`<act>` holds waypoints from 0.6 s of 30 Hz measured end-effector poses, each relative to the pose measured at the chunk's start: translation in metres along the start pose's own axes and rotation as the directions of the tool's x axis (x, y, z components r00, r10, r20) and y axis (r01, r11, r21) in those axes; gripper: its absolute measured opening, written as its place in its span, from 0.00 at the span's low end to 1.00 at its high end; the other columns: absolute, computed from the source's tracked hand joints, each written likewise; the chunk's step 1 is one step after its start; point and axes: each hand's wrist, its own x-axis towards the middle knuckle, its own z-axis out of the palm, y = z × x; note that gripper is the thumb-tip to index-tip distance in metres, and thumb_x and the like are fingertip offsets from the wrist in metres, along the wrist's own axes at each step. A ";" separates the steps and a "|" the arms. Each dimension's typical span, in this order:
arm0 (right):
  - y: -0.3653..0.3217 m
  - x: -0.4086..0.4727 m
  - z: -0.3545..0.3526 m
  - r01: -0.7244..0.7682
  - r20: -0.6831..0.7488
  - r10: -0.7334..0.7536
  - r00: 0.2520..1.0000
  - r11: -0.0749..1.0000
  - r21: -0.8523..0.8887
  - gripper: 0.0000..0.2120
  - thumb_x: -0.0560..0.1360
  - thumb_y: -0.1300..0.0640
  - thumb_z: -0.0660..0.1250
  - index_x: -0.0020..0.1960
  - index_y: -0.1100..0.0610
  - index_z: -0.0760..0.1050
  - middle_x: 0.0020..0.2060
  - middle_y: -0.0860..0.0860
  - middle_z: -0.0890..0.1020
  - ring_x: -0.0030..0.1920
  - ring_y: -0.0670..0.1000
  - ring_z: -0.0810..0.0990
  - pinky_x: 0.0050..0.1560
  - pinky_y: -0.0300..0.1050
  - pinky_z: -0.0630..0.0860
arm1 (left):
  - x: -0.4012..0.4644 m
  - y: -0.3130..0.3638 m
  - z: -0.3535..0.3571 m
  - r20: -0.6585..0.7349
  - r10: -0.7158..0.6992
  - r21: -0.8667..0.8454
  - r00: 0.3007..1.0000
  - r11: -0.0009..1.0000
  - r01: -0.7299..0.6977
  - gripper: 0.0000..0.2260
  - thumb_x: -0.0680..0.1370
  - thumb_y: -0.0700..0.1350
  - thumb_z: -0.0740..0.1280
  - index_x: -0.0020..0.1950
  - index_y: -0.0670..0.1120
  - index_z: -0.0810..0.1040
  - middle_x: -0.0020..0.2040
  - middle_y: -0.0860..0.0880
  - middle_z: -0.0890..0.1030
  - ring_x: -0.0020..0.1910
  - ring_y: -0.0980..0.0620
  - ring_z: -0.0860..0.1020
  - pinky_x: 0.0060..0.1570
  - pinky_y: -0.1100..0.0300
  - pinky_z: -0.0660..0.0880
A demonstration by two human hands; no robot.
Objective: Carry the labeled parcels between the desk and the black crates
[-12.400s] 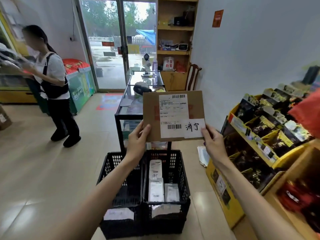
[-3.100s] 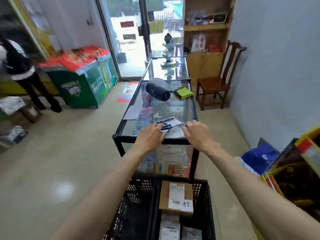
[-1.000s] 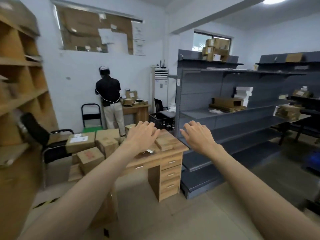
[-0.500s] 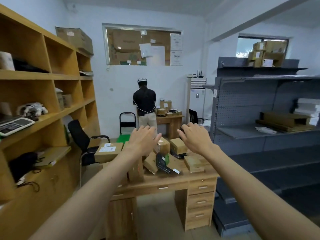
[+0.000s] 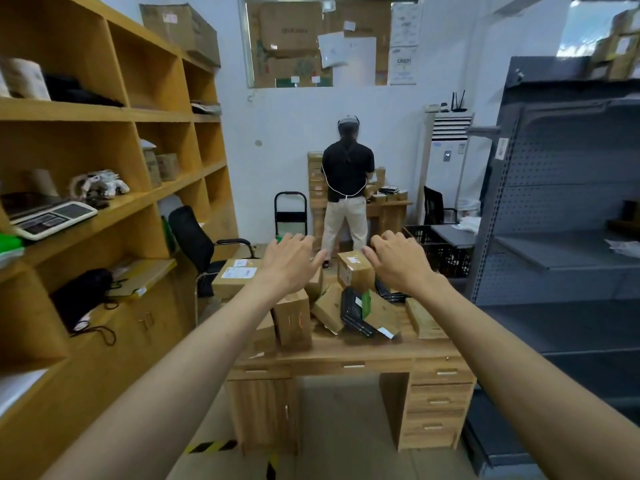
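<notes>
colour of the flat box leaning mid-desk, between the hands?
Black with a green patch, flat box on the wooden desk; head view, the only one.

1 head view, standing height, facing forward-down over desk (image 5: 349,351), near.

Office chair (image 5: 194,242) (black), scale (image 5: 52,218).

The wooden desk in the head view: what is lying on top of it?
On the wooden desk: tumbled cardboard parcels, one upright small box, and a leaning black flat package. The left hand and right hand, both empty, hide the pile's back.
</notes>
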 end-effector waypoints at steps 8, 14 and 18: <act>0.008 0.109 0.048 0.014 0.018 -0.014 1.000 1.000 -0.011 0.18 0.84 0.47 0.51 0.58 0.56 0.76 0.55 0.56 0.79 0.55 0.57 0.78 0.52 0.51 0.72 | 0.108 -0.039 0.039 0.008 -0.005 -0.049 1.000 0.999 0.005 0.23 0.85 0.60 0.54 0.71 0.47 0.73 0.66 0.45 0.79 0.64 0.45 0.77 0.64 0.44 0.73; 0.029 0.184 0.073 -0.016 -0.019 0.015 1.000 0.998 -0.066 0.20 0.85 0.45 0.50 0.55 0.57 0.76 0.54 0.57 0.80 0.54 0.59 0.78 0.51 0.54 0.72 | 0.193 -0.055 0.067 -0.020 0.001 -0.106 1.000 0.994 -0.003 0.23 0.85 0.60 0.54 0.67 0.45 0.75 0.61 0.45 0.80 0.60 0.45 0.78 0.61 0.44 0.75; 0.049 0.199 0.107 -0.038 0.030 0.041 0.999 0.995 -0.089 0.20 0.85 0.46 0.51 0.56 0.58 0.75 0.54 0.57 0.80 0.54 0.60 0.79 0.49 0.53 0.72 | 0.224 -0.054 0.106 0.031 0.025 -0.118 0.999 0.993 -0.021 0.22 0.85 0.59 0.54 0.68 0.46 0.75 0.62 0.45 0.81 0.62 0.45 0.78 0.63 0.44 0.73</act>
